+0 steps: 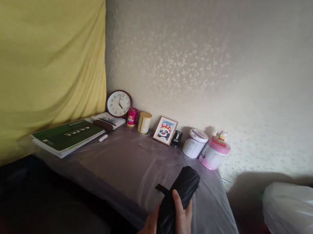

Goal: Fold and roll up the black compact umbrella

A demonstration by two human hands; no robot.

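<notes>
A folded black umbrella [183, 184] is held between my two hands over the near edge of the table. Its loose strap [162, 189] sticks out to the left. My right hand [183, 220] wraps the umbrella from the right, thumb lying along its upper side. From the left and lower down, my left hand [147, 232] closes round it, with the fingertips partly hidden behind the fabric. The umbrella tilts up and away from me, its far end pointing toward the tubs at the back.
Along the wall stand a round clock [119, 103], a pink can [132, 117], a yellow-lidded can [144, 123], a framed panda picture [165, 130], a white tub [195, 143] and a pink-lidded tub [214, 154]. A green book [69, 135] lies left on the plastic-covered table [126, 159]. A yellow curtain [35, 54] hangs left.
</notes>
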